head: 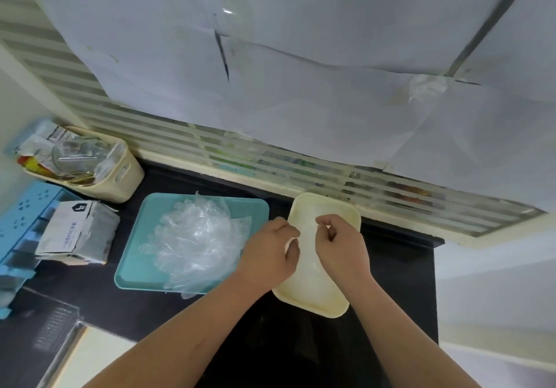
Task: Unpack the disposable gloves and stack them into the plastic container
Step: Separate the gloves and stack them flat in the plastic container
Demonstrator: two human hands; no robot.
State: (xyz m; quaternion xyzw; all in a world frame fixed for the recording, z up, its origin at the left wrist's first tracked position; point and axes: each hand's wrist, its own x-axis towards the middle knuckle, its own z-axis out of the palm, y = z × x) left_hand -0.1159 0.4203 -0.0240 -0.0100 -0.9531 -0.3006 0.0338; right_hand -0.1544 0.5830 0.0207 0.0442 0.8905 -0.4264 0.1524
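Left hand (267, 255) and right hand (340, 243), fingers curled, pinch a clear glove (307, 247) over the cream plastic container (319, 311); loose gloves (195, 237) lie on the teal tray (135, 267).

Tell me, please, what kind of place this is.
Probably a home kitchen: a dark countertop runs along a striped wall, a cream basket holds packets, and a teal tray of clear gloves lies beside a cream container.
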